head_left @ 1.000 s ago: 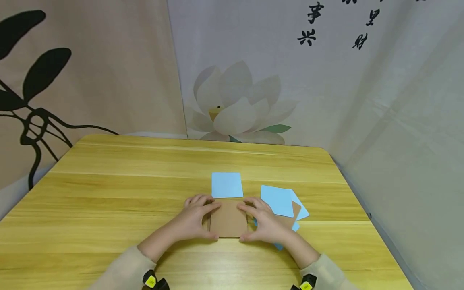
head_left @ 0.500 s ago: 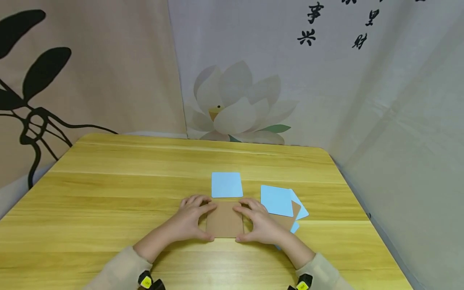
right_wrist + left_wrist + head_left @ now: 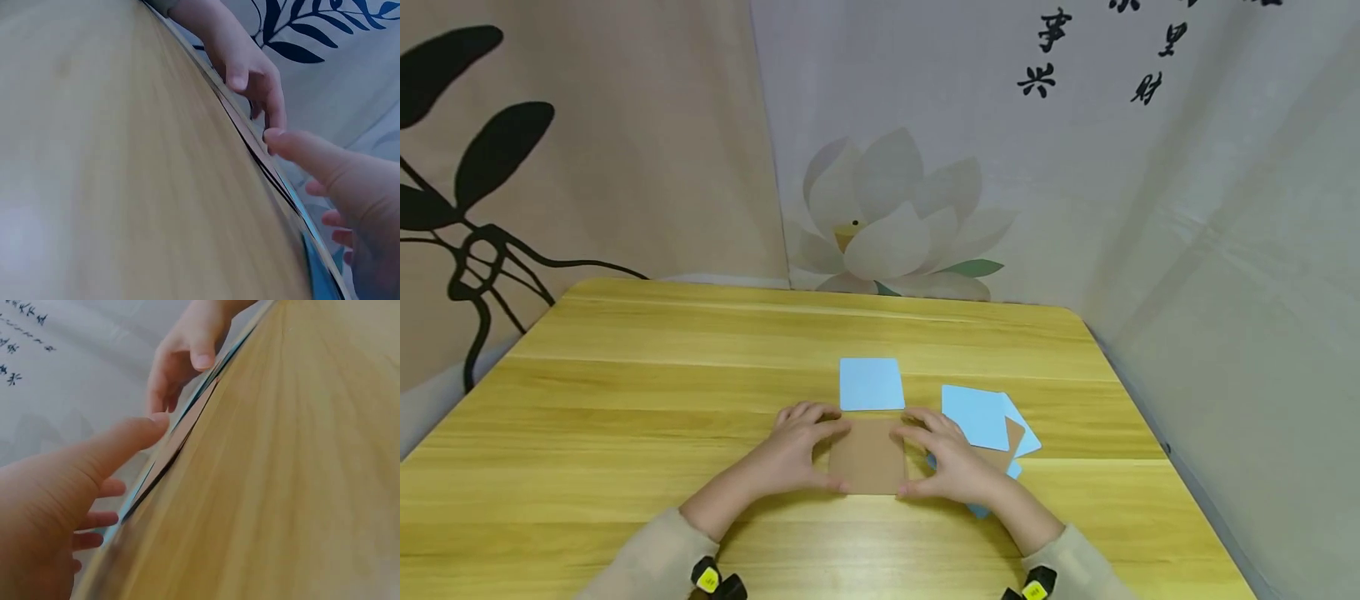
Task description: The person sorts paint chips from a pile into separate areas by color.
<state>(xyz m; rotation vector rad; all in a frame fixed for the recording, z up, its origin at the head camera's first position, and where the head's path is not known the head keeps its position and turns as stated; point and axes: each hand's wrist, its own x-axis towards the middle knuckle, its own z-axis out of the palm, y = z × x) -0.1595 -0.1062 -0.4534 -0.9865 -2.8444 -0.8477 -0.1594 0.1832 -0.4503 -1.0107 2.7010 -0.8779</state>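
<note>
A square brown card (image 3: pixel 868 458) lies on the table in front of me, and its edge in the right wrist view shows more than one thin layer. My left hand (image 3: pixel 793 454) holds its left side, thumb at the near corner and forefinger at the far one. On the right side my right hand (image 3: pixel 951 462) spans the card the same way. In the left wrist view the thumb (image 3: pixel 140 437) meets the near edge. Just beyond the brown card lies a light blue square card (image 3: pixel 872 384).
To the right is a loose, overlapping pile of blue cards (image 3: pixel 976 412) and a brown card (image 3: pixel 1015 433), partly hidden by my right hand. They lie on a wooden table (image 3: pixel 662 417). Printed cloth (image 3: pixel 910 100) hangs behind it.
The brown card, with both hands on it, slid a little left, then very slightly back right. My right hand has shifted right again since half a second ago. The blue cards stay put.
</note>
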